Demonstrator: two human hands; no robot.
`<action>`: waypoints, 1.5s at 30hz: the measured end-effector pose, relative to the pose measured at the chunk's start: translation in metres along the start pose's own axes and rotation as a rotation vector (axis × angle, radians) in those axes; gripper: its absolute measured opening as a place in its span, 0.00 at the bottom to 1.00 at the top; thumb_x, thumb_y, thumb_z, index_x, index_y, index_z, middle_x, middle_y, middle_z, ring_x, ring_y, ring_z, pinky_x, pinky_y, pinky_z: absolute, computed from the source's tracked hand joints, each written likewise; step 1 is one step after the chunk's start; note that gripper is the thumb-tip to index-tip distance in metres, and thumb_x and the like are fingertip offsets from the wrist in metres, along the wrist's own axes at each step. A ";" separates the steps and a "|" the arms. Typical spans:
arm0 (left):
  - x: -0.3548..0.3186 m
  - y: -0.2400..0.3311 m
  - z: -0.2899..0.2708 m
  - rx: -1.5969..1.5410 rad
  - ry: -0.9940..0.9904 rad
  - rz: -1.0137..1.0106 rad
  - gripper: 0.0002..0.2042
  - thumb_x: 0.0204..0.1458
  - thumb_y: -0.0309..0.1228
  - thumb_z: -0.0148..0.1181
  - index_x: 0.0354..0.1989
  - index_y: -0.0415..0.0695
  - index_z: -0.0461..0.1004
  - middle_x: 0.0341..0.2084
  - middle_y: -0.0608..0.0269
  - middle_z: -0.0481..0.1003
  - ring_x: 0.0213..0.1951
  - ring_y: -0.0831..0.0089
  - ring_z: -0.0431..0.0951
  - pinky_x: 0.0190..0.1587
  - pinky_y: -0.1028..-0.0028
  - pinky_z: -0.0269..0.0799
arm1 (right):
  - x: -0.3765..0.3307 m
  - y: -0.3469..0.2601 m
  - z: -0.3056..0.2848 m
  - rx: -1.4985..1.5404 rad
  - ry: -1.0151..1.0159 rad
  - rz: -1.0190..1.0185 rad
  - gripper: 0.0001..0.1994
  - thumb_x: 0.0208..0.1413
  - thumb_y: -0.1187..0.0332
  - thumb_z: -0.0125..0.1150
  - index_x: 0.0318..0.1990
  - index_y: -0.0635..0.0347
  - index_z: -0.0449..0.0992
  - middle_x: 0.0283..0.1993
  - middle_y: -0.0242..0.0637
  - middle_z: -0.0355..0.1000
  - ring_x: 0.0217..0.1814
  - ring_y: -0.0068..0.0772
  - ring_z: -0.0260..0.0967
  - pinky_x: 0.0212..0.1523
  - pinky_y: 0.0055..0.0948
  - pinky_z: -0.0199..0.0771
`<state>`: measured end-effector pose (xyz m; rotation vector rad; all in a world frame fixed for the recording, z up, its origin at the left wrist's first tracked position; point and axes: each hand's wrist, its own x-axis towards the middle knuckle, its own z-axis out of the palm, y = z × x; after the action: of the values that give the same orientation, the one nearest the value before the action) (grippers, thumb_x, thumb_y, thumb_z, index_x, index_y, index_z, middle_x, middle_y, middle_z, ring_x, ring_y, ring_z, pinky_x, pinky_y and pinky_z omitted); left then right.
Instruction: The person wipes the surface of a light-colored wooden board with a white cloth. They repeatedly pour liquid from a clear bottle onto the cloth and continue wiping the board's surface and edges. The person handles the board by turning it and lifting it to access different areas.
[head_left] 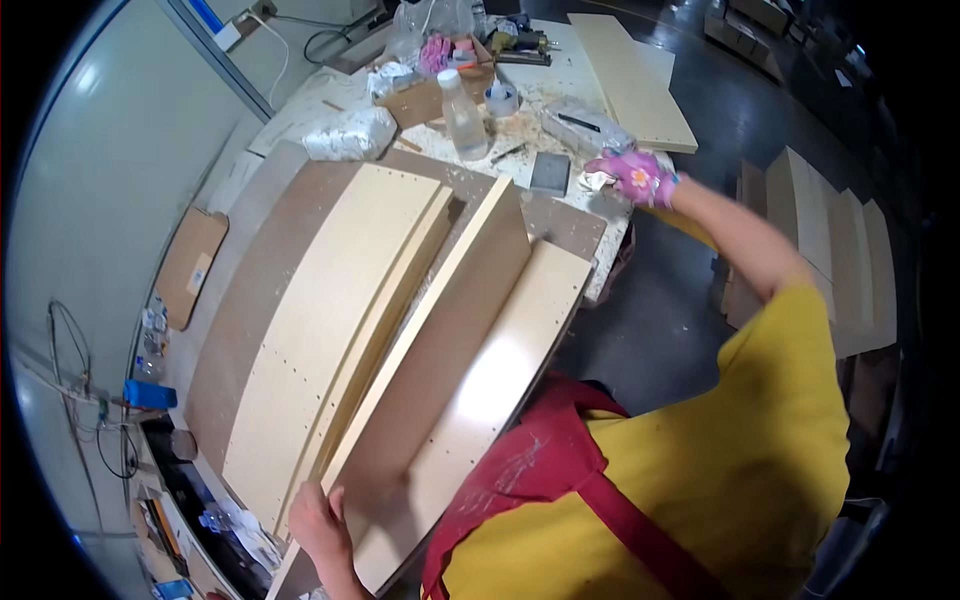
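My bare left hand (318, 520) is closed over the near end of an upright pale wooden panel (435, 310), which stands on edge on the workbench. Against its right side lies a flat pale board (520, 345) with a glossy face and small drilled holes. To its left, more pale boards with rows of holes (320, 300) are stacked. Out to the far right, my right hand (640, 180), in a pink flowered glove, is closed on a crumpled white wad (597, 181) at the bench edge; whether it is cloth or paper I cannot make out. A grey block (550, 174) lies beside it.
A clear bottle (463, 120), a tape roll (501, 98), a plastic-wrapped packet (350, 133) and a cardboard box (410, 104) crowd the bench's far end. A long board (640, 90) overhangs the far right. More panels (820, 240) stand on the floor at right.
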<state>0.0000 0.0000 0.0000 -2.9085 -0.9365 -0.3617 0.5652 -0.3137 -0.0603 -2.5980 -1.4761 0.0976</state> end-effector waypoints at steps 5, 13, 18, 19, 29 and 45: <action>-0.004 0.007 0.005 -0.031 -0.131 -0.114 0.14 0.52 0.39 0.57 0.31 0.39 0.67 0.22 0.46 0.70 0.27 0.46 0.70 0.28 0.56 0.63 | -0.032 -0.024 0.056 0.991 0.286 0.235 0.17 0.52 0.66 0.61 0.49 0.63 0.72 0.42 0.35 0.74 0.43 0.23 0.66 0.48 0.26 0.66; 0.058 -0.066 0.054 -0.018 -0.085 -0.019 0.18 0.59 0.45 0.45 0.28 0.43 0.67 0.19 0.44 0.70 0.27 0.45 0.71 0.28 0.54 0.64 | -0.004 -0.087 0.079 1.329 0.246 0.263 0.15 0.53 0.68 0.62 0.45 0.68 0.74 0.42 0.32 0.75 0.41 0.19 0.71 0.42 0.23 0.71; 0.081 -0.059 0.061 -0.218 -0.153 -0.139 0.20 0.58 0.47 0.46 0.26 0.40 0.70 0.23 0.42 0.71 0.29 0.43 0.70 0.31 0.56 0.63 | -0.008 -0.093 0.091 1.643 0.227 0.399 0.17 0.51 0.67 0.63 0.48 0.63 0.72 0.39 0.34 0.75 0.38 0.27 0.73 0.39 0.30 0.75; 0.086 -0.055 0.056 -0.244 -0.181 -0.146 0.20 0.57 0.47 0.47 0.27 0.40 0.71 0.23 0.42 0.71 0.29 0.44 0.70 0.31 0.58 0.64 | -0.014 -0.101 0.091 1.698 0.178 0.392 0.18 0.51 0.67 0.63 0.49 0.62 0.72 0.40 0.34 0.74 0.39 0.27 0.73 0.40 0.30 0.74; 0.075 -0.055 0.042 -0.243 -0.174 -0.152 0.21 0.54 0.49 0.52 0.23 0.41 0.70 0.19 0.50 0.71 0.25 0.54 0.71 0.29 0.61 0.65 | -0.042 -0.147 0.103 1.861 -0.008 0.433 0.16 0.56 0.68 0.58 0.51 0.61 0.68 0.41 0.35 0.73 0.41 0.27 0.73 0.40 0.29 0.77; -0.088 0.076 0.059 -0.195 -0.070 0.309 0.06 0.38 0.31 0.57 0.25 0.48 0.68 0.25 0.65 0.69 0.26 0.70 0.71 0.25 0.72 0.66 | -0.105 -0.274 0.086 2.186 -0.539 0.530 0.19 0.61 0.64 0.46 0.56 0.65 0.64 0.51 0.42 0.69 0.53 0.35 0.68 0.56 0.33 0.66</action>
<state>-0.0130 -0.1041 -0.0775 -3.1934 -0.4664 -0.3475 0.2676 -0.2578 -0.1025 -0.8555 -0.0103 1.4426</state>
